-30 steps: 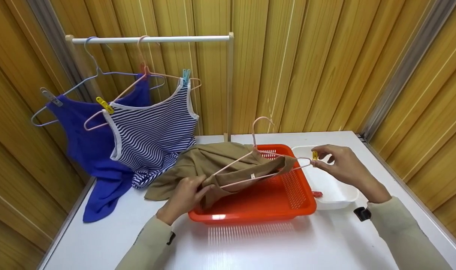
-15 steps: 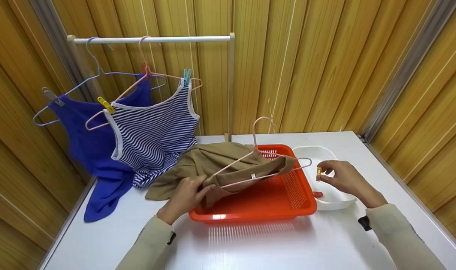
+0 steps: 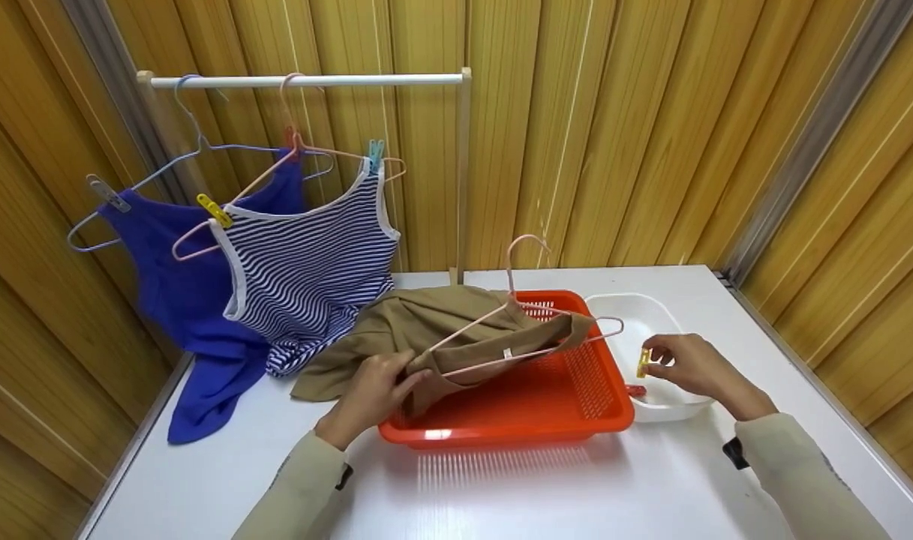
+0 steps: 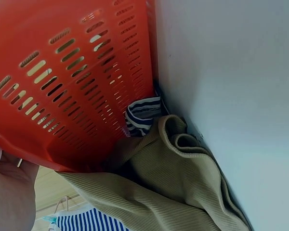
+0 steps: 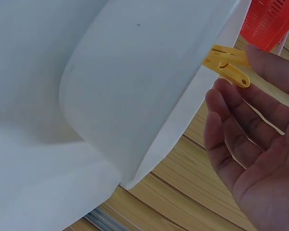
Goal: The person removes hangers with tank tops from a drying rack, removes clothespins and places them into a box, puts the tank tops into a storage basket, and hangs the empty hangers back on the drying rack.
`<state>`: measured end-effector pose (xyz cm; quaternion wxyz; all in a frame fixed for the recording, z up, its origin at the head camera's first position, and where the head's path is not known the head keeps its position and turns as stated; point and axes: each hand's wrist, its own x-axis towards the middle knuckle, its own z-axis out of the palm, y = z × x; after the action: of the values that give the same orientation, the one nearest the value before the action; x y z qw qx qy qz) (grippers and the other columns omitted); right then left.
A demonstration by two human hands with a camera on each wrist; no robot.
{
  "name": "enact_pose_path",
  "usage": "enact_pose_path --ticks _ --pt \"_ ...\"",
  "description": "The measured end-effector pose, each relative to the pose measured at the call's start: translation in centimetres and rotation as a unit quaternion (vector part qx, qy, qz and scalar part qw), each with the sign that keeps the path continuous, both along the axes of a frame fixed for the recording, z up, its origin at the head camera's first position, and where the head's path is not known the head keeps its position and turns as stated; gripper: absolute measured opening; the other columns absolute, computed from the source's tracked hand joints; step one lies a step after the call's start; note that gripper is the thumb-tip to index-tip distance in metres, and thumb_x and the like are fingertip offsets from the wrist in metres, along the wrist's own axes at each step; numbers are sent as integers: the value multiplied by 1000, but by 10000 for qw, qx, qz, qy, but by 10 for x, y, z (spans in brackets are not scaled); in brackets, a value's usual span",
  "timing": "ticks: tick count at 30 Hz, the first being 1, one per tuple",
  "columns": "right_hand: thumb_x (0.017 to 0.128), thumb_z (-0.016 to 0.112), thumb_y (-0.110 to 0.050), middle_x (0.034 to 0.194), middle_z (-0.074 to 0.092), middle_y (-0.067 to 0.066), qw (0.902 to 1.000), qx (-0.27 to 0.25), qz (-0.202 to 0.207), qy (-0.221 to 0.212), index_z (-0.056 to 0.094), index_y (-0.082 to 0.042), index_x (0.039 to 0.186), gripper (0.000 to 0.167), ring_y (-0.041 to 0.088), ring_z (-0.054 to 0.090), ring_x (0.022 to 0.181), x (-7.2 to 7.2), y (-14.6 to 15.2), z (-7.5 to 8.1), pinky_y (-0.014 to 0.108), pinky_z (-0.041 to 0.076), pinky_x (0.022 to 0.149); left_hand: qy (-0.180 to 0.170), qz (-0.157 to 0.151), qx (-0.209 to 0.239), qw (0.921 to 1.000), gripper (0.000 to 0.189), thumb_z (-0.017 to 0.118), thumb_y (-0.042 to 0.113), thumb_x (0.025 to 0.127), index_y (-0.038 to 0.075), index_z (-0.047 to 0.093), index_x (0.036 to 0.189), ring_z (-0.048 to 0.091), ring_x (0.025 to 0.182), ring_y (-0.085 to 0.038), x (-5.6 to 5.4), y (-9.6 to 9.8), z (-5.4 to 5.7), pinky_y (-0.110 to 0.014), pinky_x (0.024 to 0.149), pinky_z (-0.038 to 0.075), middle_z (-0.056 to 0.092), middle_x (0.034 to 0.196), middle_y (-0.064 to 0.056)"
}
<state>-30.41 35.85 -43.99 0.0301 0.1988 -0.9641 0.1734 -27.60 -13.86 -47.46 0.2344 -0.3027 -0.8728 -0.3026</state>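
My left hand (image 3: 373,386) grips the left shoulder of a brown garment (image 3: 396,322), together with the end of the pink hanger (image 3: 467,328) inside it. The garment drapes over the red basket (image 3: 501,433) and onto the table; the hanger's hook points up and its right end sticks out bare past the other strap. Between thumb and fingers, my right hand (image 3: 689,364) pinches a yellow clothespin (image 3: 643,362) over the white basin (image 3: 670,412). In the right wrist view the clothespin (image 5: 237,74) shows at the basin's rim. A red clothespin (image 3: 635,390) lies at the basin's left side.
At the back left, a rack with a white bar (image 3: 381,79) holds two hangers. A striped tank top (image 3: 313,247) and a blue garment (image 3: 208,405) are clipped to them, their lower parts reaching the table. Panelled walls (image 3: 599,150) enclose the back and sides.
My right hand has moved from the hanger's right end down and slightly right to over the white basin, still holding the yellow clothespin. The left hand has stayed in place.
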Motion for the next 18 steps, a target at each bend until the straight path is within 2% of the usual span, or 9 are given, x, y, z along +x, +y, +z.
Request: enact_pose_path --ticks 4,10,14,18 --pt "86 74 -17 87 69 5 9999 69 -35 130 68 -1 107 26 16 62 77 0 -3 10 32 49 68 -12 -22 14 10000 35 66 33 93 13 46 73 38 59 -7 0 0 0 -21 55 31 30 65 13" --pt "89 71 -16 95 71 12 9985 -12 -70 548 69 -3 109 25 24 67 84 -1 -20 37 44 52 75 20 -73 67 9999 35 67 33 92 12 46 73 35 59 -7 0 0 0 -20 55 28 28 65 13" --pt "89 71 -14 99 72 13 9970 -176 -14 755 69 -4 110 23 27 67 88 -2 -36 51 44 52 76 38 -55 64 10000 35 67 33 92 12 46 74 36 59 -7 1 0 0 -21 55 29 28 65 13" --pt "89 71 -13 101 72 12 9960 -294 114 830 70 -6 111 23 28 67 91 -3 -53 58 42 53 75 12 -23 57 10000 34 67 33 92 12 47 74 37 59 -7 1 0 0 -21 54 29 29 65 13"
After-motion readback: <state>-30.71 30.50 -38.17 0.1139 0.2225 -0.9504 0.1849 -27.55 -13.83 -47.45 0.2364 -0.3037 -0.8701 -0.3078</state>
